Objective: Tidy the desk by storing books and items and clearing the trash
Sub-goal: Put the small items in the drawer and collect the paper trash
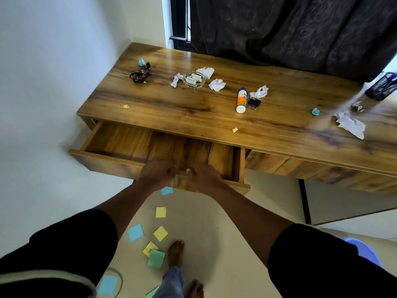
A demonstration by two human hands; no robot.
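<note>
The wooden desk point(163, 108) has its left drawer point(120, 162) pulled out, and nothing shows inside it. My left hand point(158, 172) and my right hand point(204, 176) both grip the drawer's front edge near its middle, fingers curled over the rim. On the desktop lie crumpled white papers point(217, 84), a glass ashtray point(193, 80) holding small items, a white glue bottle point(241, 101) on its side, a black clip point(253, 103), a dark wrapper point(140, 73) and blue paper balls point(315, 112).
Coloured sticky notes point(135, 232) are scattered on the floor by my bare feet point(175, 253). A dark curtain point(300, 29) hangs over the desk's back right. A black mesh holder point(384, 84) stands at the far right. A white wall runs along the left.
</note>
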